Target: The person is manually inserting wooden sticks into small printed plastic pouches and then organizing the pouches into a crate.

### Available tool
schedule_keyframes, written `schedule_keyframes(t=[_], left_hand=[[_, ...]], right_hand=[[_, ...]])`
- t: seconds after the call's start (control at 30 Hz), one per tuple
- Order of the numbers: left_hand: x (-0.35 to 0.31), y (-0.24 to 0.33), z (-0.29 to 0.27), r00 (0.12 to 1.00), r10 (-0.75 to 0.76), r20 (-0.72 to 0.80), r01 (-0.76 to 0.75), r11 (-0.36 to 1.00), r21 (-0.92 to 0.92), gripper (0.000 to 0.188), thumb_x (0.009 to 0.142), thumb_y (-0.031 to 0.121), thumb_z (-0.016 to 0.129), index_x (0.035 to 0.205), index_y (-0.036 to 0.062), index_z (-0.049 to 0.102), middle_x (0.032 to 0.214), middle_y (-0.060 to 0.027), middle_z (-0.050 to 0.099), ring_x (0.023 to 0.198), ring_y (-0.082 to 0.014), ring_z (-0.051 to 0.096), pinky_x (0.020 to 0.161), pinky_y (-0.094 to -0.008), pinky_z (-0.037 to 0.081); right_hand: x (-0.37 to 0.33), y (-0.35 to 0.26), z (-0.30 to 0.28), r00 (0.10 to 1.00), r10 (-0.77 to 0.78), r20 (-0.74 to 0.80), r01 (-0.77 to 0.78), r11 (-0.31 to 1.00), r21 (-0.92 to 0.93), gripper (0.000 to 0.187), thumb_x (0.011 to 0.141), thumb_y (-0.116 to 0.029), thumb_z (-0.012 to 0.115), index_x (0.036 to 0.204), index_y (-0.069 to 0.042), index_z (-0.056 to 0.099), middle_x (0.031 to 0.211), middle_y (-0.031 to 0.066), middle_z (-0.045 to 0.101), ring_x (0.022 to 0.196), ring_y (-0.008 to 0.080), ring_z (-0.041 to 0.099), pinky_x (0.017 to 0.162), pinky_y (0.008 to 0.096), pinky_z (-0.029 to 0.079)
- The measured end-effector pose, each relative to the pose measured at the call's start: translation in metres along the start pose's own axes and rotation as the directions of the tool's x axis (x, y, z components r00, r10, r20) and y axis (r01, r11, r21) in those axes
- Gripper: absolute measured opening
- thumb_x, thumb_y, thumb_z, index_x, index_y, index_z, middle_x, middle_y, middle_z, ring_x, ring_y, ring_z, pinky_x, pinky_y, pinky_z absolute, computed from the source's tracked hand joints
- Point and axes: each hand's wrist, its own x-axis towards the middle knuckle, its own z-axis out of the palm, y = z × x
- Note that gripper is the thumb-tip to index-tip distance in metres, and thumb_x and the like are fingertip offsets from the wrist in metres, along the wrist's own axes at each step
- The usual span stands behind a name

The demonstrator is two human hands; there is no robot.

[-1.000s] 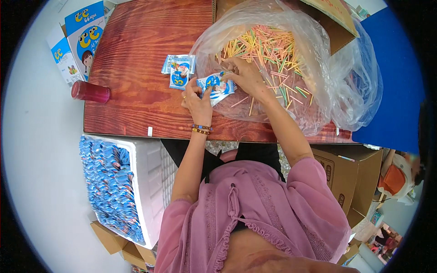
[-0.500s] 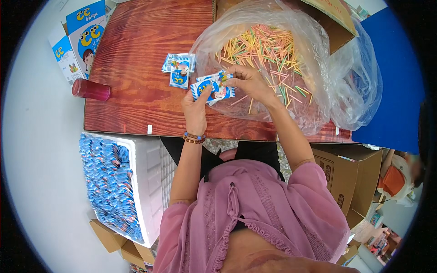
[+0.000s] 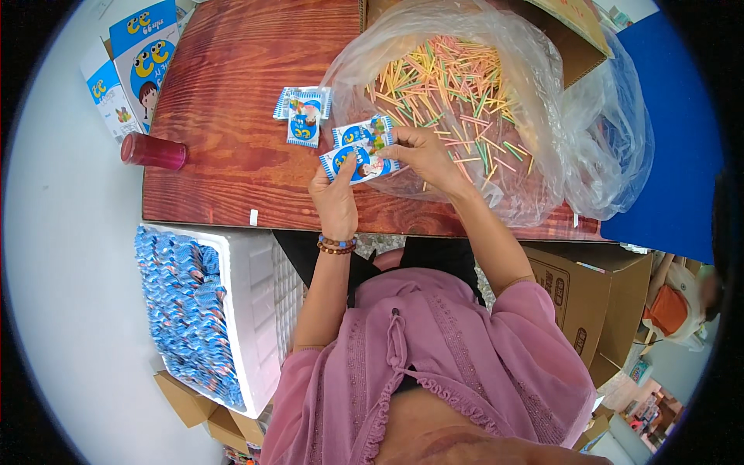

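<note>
My left hand (image 3: 336,203) pinches a small blue-and-white candy packet (image 3: 353,166) near the table's front edge, its thumb lying on the packet's face. A second packet (image 3: 358,133) of the same kind shows behind the first, partly covered by it. At the right ends of both packets, my right hand (image 3: 428,159) has its thumb and fingers closed; which packet they grip is not clear. Left of the hands lie several like packets (image 3: 304,128), overlapping on the wooden table (image 3: 240,77). Beyond my right hand, thin pastel candy sticks (image 3: 457,74) spread over a clear plastic bag (image 3: 542,167).
A red jar (image 3: 155,151) lies at the table's left edge beside printed boxes (image 3: 143,58). Below left, a white foam box (image 3: 252,310) holds rows of blue packets (image 3: 186,318). Cardboard boxes stand at the far right (image 3: 577,46) and below right (image 3: 581,302).
My left hand has drawn slightly toward me with the front packet. More of the packet behind now shows. My right hand has shifted a little toward me too.
</note>
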Motion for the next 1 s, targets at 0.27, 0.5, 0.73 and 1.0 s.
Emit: schedule_keyframes(t=[0.27, 0.5, 0.73, 1.0], left_hand=[[-0.001, -0.006, -0.006, 0.998, -0.055, 0.029, 0.057, 0.995, -0.077, 0.007, 0.089, 0.004, 0.064, 0.094, 0.0001, 0.066, 0.093, -0.0037, 0.068, 0.08, -0.0077, 0.062, 0.071, -0.0246, 0.05], [-0.003, 0.002, -0.006, 0.985, -0.172, -0.009, 0.167, 0.968, -0.186, 0.012, 0.092, 0.015, 0.062, 0.094, 0.0037, 0.067, 0.093, -0.0044, 0.069, 0.081, -0.0109, 0.064, 0.069, -0.0264, 0.05], [-0.006, -0.002, 0.004, 0.975, -0.215, 0.063, 0.223, 0.961, -0.165, 0.015, 0.094, 0.02, 0.06, 0.096, 0.0066, 0.067, 0.094, -0.0018, 0.068, 0.08, -0.0089, 0.063, 0.06, -0.0236, 0.046], [-0.012, -0.008, -0.013, 0.982, -0.186, 0.016, 0.187, 0.98, -0.068, 0.016, 0.095, 0.018, 0.058, 0.096, 0.0041, 0.066, 0.093, -0.0029, 0.068, 0.079, -0.0086, 0.061, 0.061, -0.0236, 0.045]], right_hand=[[-0.004, 0.01, 0.0, 0.994, -0.096, -0.043, 0.093, 0.994, -0.064, 0.011, 0.087, -0.01, 0.064, 0.088, 0.0, 0.069, 0.075, -0.0028, 0.065, 0.072, 0.0015, 0.055, 0.067, 0.0211, 0.047], [-0.013, -0.018, -0.01, 0.977, -0.205, -0.067, 0.211, 0.972, 0.103, 0.011, 0.083, -0.011, 0.067, 0.092, -0.003, 0.067, 0.097, 0.0029, 0.064, 0.097, 0.0116, 0.058, 0.085, 0.0281, 0.046], [-0.012, -0.014, -0.01, 0.818, -0.537, 0.208, 0.574, 0.734, -0.362, 0.02, 0.076, -0.016, 0.073, 0.092, -0.006, 0.069, 0.118, 0.0097, 0.059, 0.119, 0.0294, 0.049, 0.102, 0.0408, 0.035], [0.028, -0.006, -0.107, 0.984, -0.111, -0.14, 0.067, 0.957, -0.283, 0.02, 0.086, -0.019, 0.066, 0.099, -0.004, 0.07, 0.114, 0.0101, 0.063, 0.104, 0.0212, 0.06, 0.091, 0.0326, 0.046]])
